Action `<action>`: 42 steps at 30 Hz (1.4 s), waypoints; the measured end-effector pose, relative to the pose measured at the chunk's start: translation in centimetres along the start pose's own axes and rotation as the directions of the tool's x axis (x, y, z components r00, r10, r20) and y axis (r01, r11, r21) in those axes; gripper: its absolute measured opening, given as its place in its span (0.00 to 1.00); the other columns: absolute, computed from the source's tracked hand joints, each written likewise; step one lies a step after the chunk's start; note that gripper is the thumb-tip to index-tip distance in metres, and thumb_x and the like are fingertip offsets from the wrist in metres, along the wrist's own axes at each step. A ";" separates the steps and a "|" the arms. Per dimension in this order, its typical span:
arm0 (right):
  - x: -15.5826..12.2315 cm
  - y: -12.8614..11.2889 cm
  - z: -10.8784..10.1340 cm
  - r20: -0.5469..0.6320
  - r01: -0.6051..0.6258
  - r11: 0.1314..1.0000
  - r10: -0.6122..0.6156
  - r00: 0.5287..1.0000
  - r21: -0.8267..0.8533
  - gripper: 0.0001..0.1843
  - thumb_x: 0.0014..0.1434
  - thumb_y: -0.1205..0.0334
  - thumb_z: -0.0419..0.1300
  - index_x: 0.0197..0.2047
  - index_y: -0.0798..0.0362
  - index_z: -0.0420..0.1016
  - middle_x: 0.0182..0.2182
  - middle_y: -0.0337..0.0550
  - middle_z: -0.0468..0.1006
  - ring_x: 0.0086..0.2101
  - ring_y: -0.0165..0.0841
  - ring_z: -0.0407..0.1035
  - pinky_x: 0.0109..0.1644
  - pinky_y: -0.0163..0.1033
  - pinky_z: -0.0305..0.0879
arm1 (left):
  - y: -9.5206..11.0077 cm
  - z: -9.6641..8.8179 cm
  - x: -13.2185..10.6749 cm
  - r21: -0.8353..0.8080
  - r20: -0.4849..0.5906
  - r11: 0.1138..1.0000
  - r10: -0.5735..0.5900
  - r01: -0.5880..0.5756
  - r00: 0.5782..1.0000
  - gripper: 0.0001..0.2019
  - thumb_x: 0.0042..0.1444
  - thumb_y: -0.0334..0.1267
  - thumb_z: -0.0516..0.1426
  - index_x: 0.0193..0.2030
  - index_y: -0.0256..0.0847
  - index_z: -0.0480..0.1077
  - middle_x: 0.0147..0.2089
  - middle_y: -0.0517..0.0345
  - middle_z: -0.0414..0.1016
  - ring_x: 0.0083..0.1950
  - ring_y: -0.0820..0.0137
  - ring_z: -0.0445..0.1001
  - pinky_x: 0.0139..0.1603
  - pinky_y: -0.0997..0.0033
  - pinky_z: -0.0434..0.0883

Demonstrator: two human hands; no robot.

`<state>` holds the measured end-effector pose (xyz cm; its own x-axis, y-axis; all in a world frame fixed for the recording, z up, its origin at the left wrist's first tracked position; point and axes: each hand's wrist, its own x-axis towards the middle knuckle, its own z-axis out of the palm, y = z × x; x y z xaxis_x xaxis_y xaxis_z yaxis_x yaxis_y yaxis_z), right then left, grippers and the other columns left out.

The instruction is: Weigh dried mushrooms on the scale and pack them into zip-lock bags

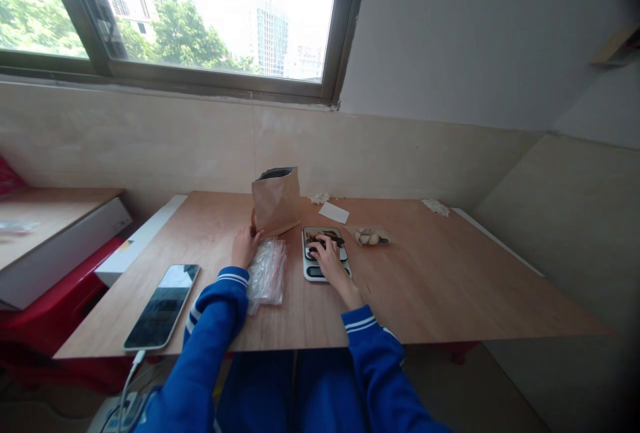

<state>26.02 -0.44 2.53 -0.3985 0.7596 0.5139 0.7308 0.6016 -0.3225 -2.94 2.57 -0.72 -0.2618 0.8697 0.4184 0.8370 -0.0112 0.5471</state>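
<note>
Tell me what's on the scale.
Dark pieces lie on the scale, under the right hand; whatever that hand covers can't be seen.

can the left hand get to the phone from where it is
Probably yes. The left hand is at the paper bag, and the phone lies flat on the table to its left. Nothing seems to stand between them, so the way looks free.

Plywood table (pixel 430 273) with phone (pixel 161 306), paper bag (pixel 276 201)
</note>
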 end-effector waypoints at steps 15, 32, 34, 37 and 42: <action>-2.6 5.2 -3.8 -0.416 -0.208 0.815 0.474 0.776 0.541 0.19 0.60 0.49 0.57 0.47 0.54 0.71 0.45 0.53 0.76 0.44 0.40 0.71 0.50 0.48 0.69 | -0.3 0.3 0.0 -0.002 -0.018 1.000 0.013 -0.013 1.000 0.18 0.61 0.52 0.51 0.40 0.38 0.71 0.38 0.45 0.76 0.43 0.57 0.75 0.42 0.62 0.68; -5.6 6.9 -3.1 -0.428 -0.232 0.876 0.419 0.801 0.424 0.16 0.60 0.54 0.55 0.44 0.54 0.78 0.42 0.53 0.78 0.44 0.41 0.71 0.48 0.50 0.70 | 0.0 0.1 -0.3 -0.013 -0.100 0.999 0.038 -0.040 0.994 0.25 0.58 0.50 0.56 0.57 0.36 0.64 0.50 0.41 0.74 0.53 0.55 0.72 0.55 0.55 0.67; -5.7 6.6 -3.1 -0.431 -0.235 0.875 0.422 0.797 0.423 0.16 0.61 0.54 0.56 0.44 0.55 0.77 0.42 0.53 0.78 0.44 0.41 0.71 0.49 0.49 0.70 | 0.0 0.2 -0.4 -0.019 -0.113 0.999 0.048 -0.050 0.992 0.29 0.57 0.49 0.57 0.60 0.34 0.61 0.53 0.39 0.72 0.56 0.54 0.71 0.57 0.54 0.65; -5.7 5.9 -3.2 -0.422 -0.268 0.874 0.440 0.793 0.406 0.15 0.60 0.53 0.57 0.44 0.55 0.75 0.41 0.51 0.78 0.41 0.39 0.71 0.47 0.48 0.70 | 0.0 0.2 -0.6 -0.032 -0.134 0.997 0.063 -0.068 0.989 0.32 0.56 0.49 0.57 0.63 0.33 0.56 0.58 0.36 0.68 0.59 0.52 0.68 0.59 0.52 0.63; -5.2 4.2 -3.2 -0.390 -0.189 0.931 0.307 0.868 0.311 0.11 0.63 0.56 0.55 0.44 0.53 0.73 0.41 0.50 0.77 0.43 0.40 0.70 0.48 0.47 0.69 | 0.1 0.1 -0.9 -0.043 -0.154 0.997 0.055 -0.062 0.986 0.33 0.55 0.46 0.57 0.64 0.33 0.55 0.60 0.35 0.65 0.61 0.50 0.65 0.60 0.51 0.62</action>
<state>32.86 -2.64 1.06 0.0941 0.7477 0.6574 0.5839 0.4933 -0.6447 -2.57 1.86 -1.11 -0.2863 0.7812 0.5548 0.8304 -0.0866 0.5504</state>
